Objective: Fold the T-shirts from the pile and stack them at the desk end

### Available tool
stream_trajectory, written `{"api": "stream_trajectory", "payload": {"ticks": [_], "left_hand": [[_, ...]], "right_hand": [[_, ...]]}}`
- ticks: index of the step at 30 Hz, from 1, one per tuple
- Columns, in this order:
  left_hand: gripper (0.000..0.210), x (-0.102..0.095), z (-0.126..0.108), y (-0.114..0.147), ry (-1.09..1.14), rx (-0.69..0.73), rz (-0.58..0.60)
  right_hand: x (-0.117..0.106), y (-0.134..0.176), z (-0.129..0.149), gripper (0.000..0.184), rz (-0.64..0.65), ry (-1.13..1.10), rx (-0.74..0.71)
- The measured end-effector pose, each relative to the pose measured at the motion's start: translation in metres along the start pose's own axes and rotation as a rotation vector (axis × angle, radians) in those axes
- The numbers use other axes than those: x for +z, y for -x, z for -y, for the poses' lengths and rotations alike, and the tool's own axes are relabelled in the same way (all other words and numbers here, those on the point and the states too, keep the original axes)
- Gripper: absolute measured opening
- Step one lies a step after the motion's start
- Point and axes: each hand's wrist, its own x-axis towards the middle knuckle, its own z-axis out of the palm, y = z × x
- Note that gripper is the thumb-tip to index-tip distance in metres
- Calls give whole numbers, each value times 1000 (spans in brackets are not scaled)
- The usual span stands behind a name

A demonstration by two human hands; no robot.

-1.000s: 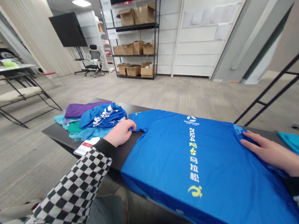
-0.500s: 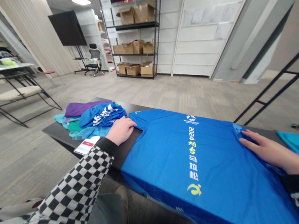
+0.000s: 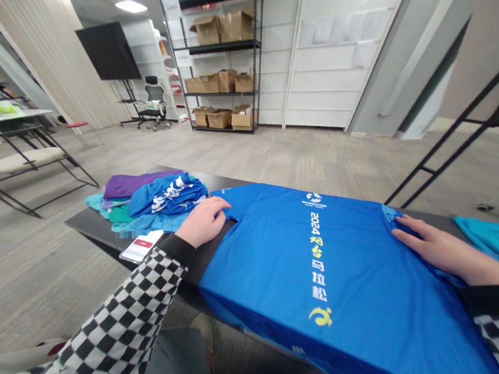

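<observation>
A blue T-shirt (image 3: 274,266) with white and yellow print down its middle lies spread over the dark table, its lower side hanging over the near edge. My left hand (image 3: 206,220) is at its far-left sleeve, fingers closed together on the sleeve's edge; the fingertips are partly hidden. Over on the right, my right hand (image 3: 438,246) rests on the shirt beside the light-blue neckline patch (image 3: 390,213), fingers stretched out and slightly apart. Just left of my left wrist is a phone (image 3: 142,246) with a lit screen.
A pile of crumpled clothes, with a purple piece (image 3: 133,185) on top, sits at the table's left end. Teal cloth (image 3: 494,238) lies at the right. Beyond the carpet stand a shelf (image 3: 220,47) with cardboard boxes and an office chair (image 3: 154,99). A black metal frame (image 3: 450,140) rises at right.
The view has shifted slightly. My left fingers are a little more bent at the sleeve. My right hand stays by the neckline, and the shirt lies as before.
</observation>
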Motion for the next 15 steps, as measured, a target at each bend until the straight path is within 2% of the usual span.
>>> {"api": "stream_trajectory", "payload": {"ticks": [3, 6, 13, 15], "left_hand": [[53, 8, 7, -2, 53, -71, 106], [55, 15, 17, -2, 46, -126, 202], [60, 17, 20, 0, 1, -150, 225], [64, 15, 18, -1, -4, -164, 238]], "right_hand": [[1, -1, -2, 86, -4, -3, -8], [1, -2, -3, 81, -25, -15, -15], [1, 0, -3, 80, 1, 8, -15], [3, 0, -5, 77, -62, 79, -40]]}}
